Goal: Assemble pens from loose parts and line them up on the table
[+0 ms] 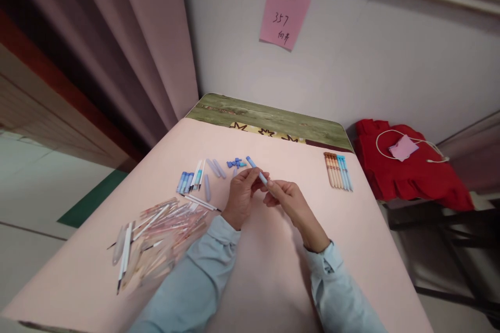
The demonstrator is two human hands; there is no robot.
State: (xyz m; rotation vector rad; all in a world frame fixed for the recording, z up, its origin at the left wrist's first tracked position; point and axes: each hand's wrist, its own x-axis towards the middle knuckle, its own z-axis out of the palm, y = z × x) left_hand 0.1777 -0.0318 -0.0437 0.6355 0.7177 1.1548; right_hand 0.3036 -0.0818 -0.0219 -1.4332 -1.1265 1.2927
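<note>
Above the middle of the table, both hands hold one blue pen barrel (251, 161), tilted with its darker blue end up and to the left. My left hand (242, 192) is closed round its middle, and my right hand (287, 200) pinches its lower end. Just beyond the left hand lie small dark blue pen parts (234, 163). Left of them are pale lilac barrels (213, 167), blue barrel pieces (185, 182) and white refills (197, 176). More white refills (200, 201) lie beside the left wrist.
A heap of clear and pinkish pen parts (172, 223) with refills spreads over the table's left side. Finished-looking brown and blue pens (338, 171) lie in a row at right. Beyond the table's right edge, a red cloth (422, 177) covers a stool. A wall (332, 62) stands behind.
</note>
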